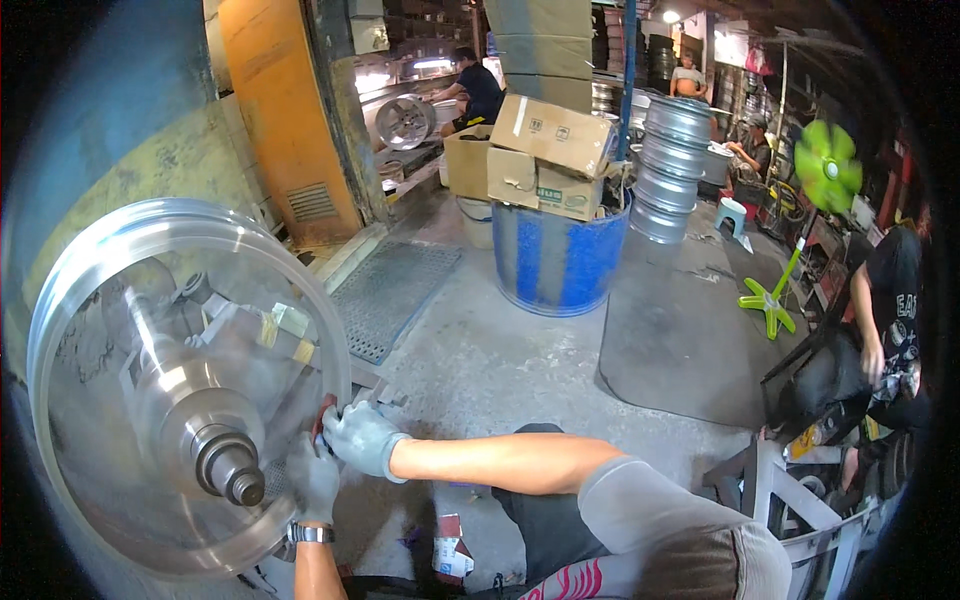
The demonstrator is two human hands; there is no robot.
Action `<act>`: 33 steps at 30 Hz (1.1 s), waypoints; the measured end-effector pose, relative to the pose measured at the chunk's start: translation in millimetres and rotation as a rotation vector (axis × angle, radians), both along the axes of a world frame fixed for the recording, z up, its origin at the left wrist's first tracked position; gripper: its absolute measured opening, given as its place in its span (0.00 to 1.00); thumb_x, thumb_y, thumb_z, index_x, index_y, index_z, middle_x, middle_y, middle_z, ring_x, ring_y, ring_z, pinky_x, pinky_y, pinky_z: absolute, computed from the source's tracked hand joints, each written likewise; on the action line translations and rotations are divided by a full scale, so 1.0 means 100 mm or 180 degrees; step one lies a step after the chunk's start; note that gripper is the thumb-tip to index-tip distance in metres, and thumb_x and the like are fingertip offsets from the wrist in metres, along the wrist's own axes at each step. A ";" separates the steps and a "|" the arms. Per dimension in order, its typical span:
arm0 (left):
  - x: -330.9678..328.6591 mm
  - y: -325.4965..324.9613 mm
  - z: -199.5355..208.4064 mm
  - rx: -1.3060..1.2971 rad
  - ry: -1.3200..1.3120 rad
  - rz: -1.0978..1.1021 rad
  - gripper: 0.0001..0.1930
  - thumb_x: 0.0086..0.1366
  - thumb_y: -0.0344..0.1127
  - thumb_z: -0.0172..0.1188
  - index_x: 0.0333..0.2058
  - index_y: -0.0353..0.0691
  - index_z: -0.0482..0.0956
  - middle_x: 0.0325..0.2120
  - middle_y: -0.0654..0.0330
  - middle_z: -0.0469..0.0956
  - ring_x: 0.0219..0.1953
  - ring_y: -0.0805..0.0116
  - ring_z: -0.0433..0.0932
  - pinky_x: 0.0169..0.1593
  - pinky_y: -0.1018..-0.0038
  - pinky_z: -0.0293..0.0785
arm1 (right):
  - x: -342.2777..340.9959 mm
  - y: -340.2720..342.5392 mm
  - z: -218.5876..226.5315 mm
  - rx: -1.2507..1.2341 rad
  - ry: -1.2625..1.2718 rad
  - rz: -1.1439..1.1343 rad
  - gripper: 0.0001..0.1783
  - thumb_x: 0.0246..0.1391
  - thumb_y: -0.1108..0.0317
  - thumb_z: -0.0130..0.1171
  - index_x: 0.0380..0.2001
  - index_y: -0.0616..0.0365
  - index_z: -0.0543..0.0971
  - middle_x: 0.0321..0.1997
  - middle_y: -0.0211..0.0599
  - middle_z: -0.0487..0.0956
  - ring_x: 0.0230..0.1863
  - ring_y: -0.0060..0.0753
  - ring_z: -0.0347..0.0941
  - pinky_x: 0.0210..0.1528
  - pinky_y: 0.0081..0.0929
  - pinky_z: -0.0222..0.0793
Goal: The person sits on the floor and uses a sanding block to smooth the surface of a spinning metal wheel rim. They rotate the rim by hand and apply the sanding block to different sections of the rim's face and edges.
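Observation:
A large silvery wheel rim (335,330) is mounted on a machine spindle (228,468) at the left; its blurred spokes show it spinning. My right hand (365,440), in a grey glove, reaches across to the rim's near right edge. Its closed fingers pinch a reddish-brown piece of sandpaper (323,415) against that edge. Just below, my gloved left hand (315,482), with a metal watch (310,533) at the wrist, is closed at the lower end of the sandpaper. The fingertips of my left hand are partly hidden and smeared.
A blue drum (560,260) bears cardboard boxes (555,135); stacked rims (668,165) stand beside it. A perforated floor plate (390,295) and dark mat (680,330) lie ahead. At right are a green fan (828,168), a metal frame (790,500) and a seated co-worker (880,320). A torn carton (453,550) lies below.

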State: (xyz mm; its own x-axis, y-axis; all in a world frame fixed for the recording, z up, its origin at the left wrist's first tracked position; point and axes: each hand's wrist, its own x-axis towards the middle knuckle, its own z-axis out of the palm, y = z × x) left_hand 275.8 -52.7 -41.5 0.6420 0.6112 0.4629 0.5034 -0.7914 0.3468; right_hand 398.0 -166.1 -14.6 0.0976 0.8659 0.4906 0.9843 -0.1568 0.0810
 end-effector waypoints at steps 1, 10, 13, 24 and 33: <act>0.00 -0.01 0.03 -0.0082 0.0051 0.0052 0.10 0.73 0.38 0.60 0.39 0.37 0.81 0.32 0.43 0.84 0.35 0.35 0.82 0.40 0.45 0.76 | -0.01 0.01 0.05 -0.0132 -0.0076 0.0019 0.11 0.61 0.64 0.60 0.40 0.54 0.87 0.42 0.45 0.84 0.45 0.49 0.84 0.43 0.49 0.77; -0.06 -0.03 0.12 -0.0115 -0.0249 -0.0172 0.11 0.70 0.40 0.63 0.40 0.39 0.84 0.31 0.43 0.84 0.37 0.36 0.84 0.41 0.44 0.78 | -0.04 0.12 0.26 -0.0701 -0.1331 0.0298 0.11 0.58 0.60 0.62 0.37 0.47 0.92 0.41 0.30 0.87 0.53 0.44 0.80 0.73 0.64 0.58; -0.06 0.06 0.02 0.0219 0.0264 0.0248 0.10 0.68 0.38 0.63 0.41 0.39 0.84 0.32 0.43 0.85 0.37 0.36 0.85 0.42 0.45 0.79 | 0.03 0.13 0.27 -0.0629 -0.1171 0.0416 0.11 0.57 0.61 0.62 0.36 0.47 0.91 0.39 0.31 0.87 0.53 0.42 0.81 0.75 0.63 0.57; -0.05 0.09 -0.01 0.0273 0.0233 0.0149 0.09 0.67 0.38 0.63 0.39 0.38 0.83 0.35 0.43 0.85 0.37 0.37 0.85 0.42 0.46 0.80 | 0.06 0.17 0.07 -0.0140 -0.1173 0.0509 0.10 0.55 0.62 0.62 0.33 0.51 0.90 0.38 0.34 0.85 0.46 0.42 0.79 0.61 0.49 0.69; -0.11 0.16 -0.06 0.0208 0.0114 0.0116 0.11 0.66 0.40 0.64 0.36 0.37 0.83 0.34 0.42 0.86 0.38 0.36 0.85 0.42 0.45 0.80 | -0.01 0.26 -0.05 -0.0104 -0.1132 0.0470 0.07 0.53 0.61 0.63 0.31 0.45 0.89 0.36 0.32 0.83 0.45 0.40 0.78 0.52 0.43 0.69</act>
